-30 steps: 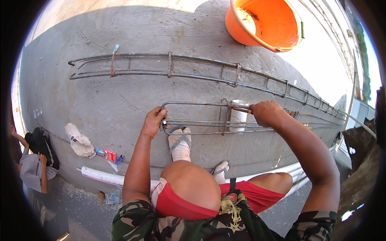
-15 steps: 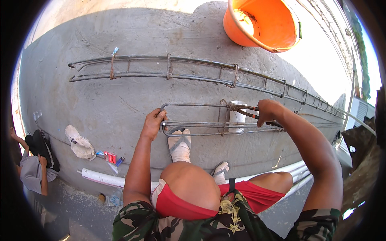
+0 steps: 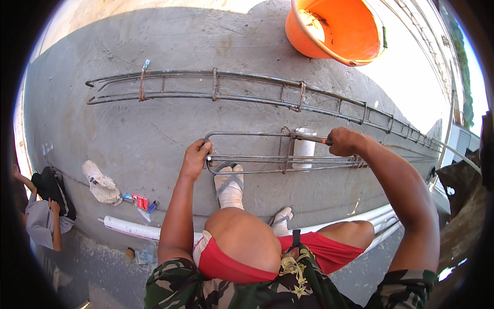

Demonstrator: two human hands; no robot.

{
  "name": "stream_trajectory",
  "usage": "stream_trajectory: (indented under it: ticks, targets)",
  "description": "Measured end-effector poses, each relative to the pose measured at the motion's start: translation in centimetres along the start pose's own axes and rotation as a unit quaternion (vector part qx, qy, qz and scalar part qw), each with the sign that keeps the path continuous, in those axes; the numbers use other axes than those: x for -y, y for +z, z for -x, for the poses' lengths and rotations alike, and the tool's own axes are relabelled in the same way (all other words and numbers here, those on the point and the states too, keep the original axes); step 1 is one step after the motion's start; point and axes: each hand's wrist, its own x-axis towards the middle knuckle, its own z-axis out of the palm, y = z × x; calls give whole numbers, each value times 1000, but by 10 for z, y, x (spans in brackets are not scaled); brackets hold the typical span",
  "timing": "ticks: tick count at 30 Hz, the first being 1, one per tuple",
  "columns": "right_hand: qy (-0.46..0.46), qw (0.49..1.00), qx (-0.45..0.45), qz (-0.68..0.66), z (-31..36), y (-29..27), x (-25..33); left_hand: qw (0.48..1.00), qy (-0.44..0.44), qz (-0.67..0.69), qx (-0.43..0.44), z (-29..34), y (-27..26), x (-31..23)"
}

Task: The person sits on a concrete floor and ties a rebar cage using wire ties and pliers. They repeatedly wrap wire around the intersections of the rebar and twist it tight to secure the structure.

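Across the floor ahead of me lies a steel rebar cage (image 3: pixel 247 134) with hooked bar ends and a rusty stirrup. My left hand (image 3: pixel 195 157) is closed round its bent left end. At the stirrup's upper corner, my right hand (image 3: pixel 343 142) grips a pair of pincers (image 3: pixel 315 138) with orange-marked handles. The jaws are at the joint of stirrup and top bar; any wire there is too small to make out. A white cylinder (image 3: pixel 304 149) stands just behind the bars beside the stirrup. My sandalled foot (image 3: pixel 229 186) is below the cage's left end.
Beyond lies a second, longer rebar cage (image 3: pixel 214 85). An orange bucket (image 3: pixel 355 31) stands farther back. White pipes (image 3: pixel 131 228) run along the near side. A pale cloth (image 3: pixel 103 184) and a red packet (image 3: pixel 140 202) lie at left, near another person (image 3: pixel 45 221).
The pincers' handles, spread apart before, are now squeezed together in my right hand. My left hand stays on the cage's bent end.
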Motion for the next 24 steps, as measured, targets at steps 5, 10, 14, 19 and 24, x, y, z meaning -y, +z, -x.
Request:
stream_trajectory:
  ticks: [5, 10, 14, 19, 24]
  targets:
    - [91, 955, 145, -240, 10, -11, 5, 1000, 2, -6, -9, 2, 2, -1]
    - [45, 995, -74, 57, -2, 21, 4, 1000, 3, -10, -9, 1, 2, 0]
    - [47, 996, -45, 55, 20, -2, 23, 1000, 9, -12, -11, 1, 0, 1]
    - [10, 994, -39, 99, 26, -10, 31, 1000, -1, -14, -18, 3, 4, -1]
    - [-99, 807, -428, 394, 30, 17, 20, 1000, 3, -19, -18, 1, 3, 0]
